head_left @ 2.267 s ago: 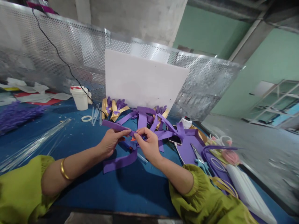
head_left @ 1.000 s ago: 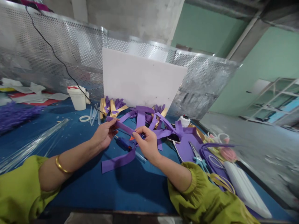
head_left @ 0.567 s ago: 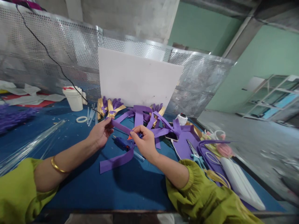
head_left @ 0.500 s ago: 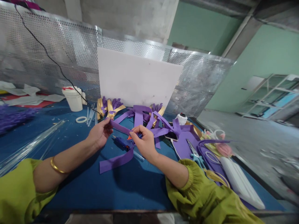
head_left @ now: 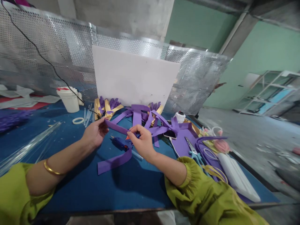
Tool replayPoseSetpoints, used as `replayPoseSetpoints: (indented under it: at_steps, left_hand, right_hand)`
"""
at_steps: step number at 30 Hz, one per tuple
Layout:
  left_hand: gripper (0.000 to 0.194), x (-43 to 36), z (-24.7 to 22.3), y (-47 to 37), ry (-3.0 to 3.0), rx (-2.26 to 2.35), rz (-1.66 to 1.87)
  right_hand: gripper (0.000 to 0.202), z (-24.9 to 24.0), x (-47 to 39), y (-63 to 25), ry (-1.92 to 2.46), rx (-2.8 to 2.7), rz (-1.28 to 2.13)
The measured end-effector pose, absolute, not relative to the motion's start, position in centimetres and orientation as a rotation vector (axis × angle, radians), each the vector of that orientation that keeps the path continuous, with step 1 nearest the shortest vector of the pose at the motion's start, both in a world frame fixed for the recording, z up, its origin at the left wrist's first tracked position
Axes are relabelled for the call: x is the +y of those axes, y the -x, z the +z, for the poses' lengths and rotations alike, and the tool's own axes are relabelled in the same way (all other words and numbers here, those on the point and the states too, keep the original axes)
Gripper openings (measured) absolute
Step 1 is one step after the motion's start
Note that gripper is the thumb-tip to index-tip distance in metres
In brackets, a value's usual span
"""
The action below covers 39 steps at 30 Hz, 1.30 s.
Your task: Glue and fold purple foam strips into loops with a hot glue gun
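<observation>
A purple strip (head_left: pixel 117 127) is stretched between my two hands above the blue table. My left hand (head_left: pixel 95 132) pinches its left end between thumb and fingers. My right hand (head_left: pixel 142 140) is closed on the strip farther right, and from there a loose length hangs down and curls left onto the table. A small orange bit shows at my right fingertips; whether it is held cannot be made out. Under the strip lies a blue glue gun (head_left: pixel 120 143), partly hidden by my right hand, with a clear glue stick (head_left: pixel 137 155) at its back.
More purple strips (head_left: pixel 140 115) lie tangled behind my hands, near purple flowers in gold wrapping (head_left: pixel 107 109). Scissors (head_left: pixel 194 151), a white spool (head_left: pixel 179 117) and a white foam block (head_left: pixel 239 178) are at right. A white bucket (head_left: pixel 70 101) and tape roll (head_left: pixel 78 121) stand left.
The view has shifted slightly, so the scene sits a little farther left. Both hands keep their hold on the purple strip, with hardly any movement relative to the table.
</observation>
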<state>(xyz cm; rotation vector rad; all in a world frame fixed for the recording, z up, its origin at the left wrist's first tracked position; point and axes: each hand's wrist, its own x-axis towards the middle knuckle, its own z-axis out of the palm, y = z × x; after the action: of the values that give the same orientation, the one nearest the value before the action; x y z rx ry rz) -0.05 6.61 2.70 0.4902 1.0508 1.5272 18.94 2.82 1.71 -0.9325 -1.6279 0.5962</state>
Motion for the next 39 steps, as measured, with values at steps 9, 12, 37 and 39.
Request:
replayPoseSetpoints:
  at_steps: [9,12,37,39]
  left_hand:
    - [0.022,6.6,3.0,-0.1,-0.400,1.032,1.557]
    - [0.021,6.6,3.2,-0.1,-0.382,1.061,1.567]
    - [0.027,4.1,2.0,-2.1,-0.939,0.866,1.430]
    - [0.022,3.7,1.9,-2.4,-1.023,0.890,1.435]
  right_hand:
    - [0.016,1.7,2.7,-18.9,0.933,-1.611,0.603]
    - [0.016,1.7,2.8,-18.9,0.933,-1.615,0.600]
    - [0.017,1.8,2.8,-19.2,0.877,-1.643,0.499]
    - [0.017,1.8,2.7,-19.1,0.878,-1.661,0.482]
